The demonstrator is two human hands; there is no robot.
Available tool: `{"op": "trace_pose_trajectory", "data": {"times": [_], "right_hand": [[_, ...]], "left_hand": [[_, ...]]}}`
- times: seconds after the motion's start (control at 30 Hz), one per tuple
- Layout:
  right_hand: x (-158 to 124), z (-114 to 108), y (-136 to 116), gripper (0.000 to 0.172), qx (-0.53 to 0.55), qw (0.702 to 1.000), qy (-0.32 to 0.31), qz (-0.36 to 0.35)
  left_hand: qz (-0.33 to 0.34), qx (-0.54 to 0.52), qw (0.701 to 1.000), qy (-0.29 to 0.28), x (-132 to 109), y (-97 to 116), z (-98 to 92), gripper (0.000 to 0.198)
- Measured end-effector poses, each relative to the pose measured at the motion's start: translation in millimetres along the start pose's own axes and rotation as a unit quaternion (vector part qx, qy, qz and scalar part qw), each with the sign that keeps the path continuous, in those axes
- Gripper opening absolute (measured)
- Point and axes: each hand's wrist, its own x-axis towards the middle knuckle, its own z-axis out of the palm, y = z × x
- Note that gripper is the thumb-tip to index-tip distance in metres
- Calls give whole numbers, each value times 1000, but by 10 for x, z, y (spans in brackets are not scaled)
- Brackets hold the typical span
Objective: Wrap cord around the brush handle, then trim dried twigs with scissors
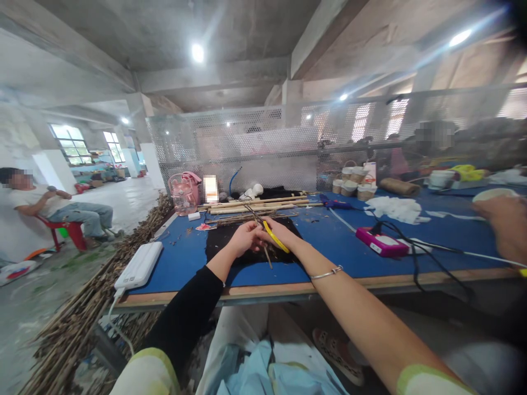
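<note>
My left hand (244, 240) and my right hand (284, 233) meet over a black cloth (214, 241) on the blue table. The fingers of my left hand are closed around a thin brown twig (268, 258), whose lower end sticks out toward me. In my right hand lies a tool with a curved yellow handle (276, 238). Its working end is hidden among the fingers, so I cannot tell its exact kind. Just beyond my hands, more thin dry twigs (234, 220) lie at the cloth's far edge.
Long pale sticks (255, 207) lie behind the twigs. A white power bank (140, 266) sits left, a magenta box (382, 242) with black cables right. Bundled branches (78, 323) line the floor at left, near a seated person (53, 203). Another person's arm (504, 227) reaches in from the right.
</note>
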Motion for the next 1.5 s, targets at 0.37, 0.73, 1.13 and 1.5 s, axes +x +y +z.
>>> {"op": "trace_pose_trajectory", "data": {"times": [0.37,0.73,1.13,1.5], "right_hand": [[-23,-13,-24,67,41,999,-14,-24],[-14,10,-56,53,8,999,30,8],[10,14,-30,38,-32,998,50,-18],[20,82,61,47,136,973,125,139]], "left_hand": [[10,-28,999,-42,29,-33,-33,24],[13,-19,999,-31,9,3,-22,19],[2,-3,1000,-27,28,9,-33,15],[-25,-22,999,42,14,36,-55,13]]}}
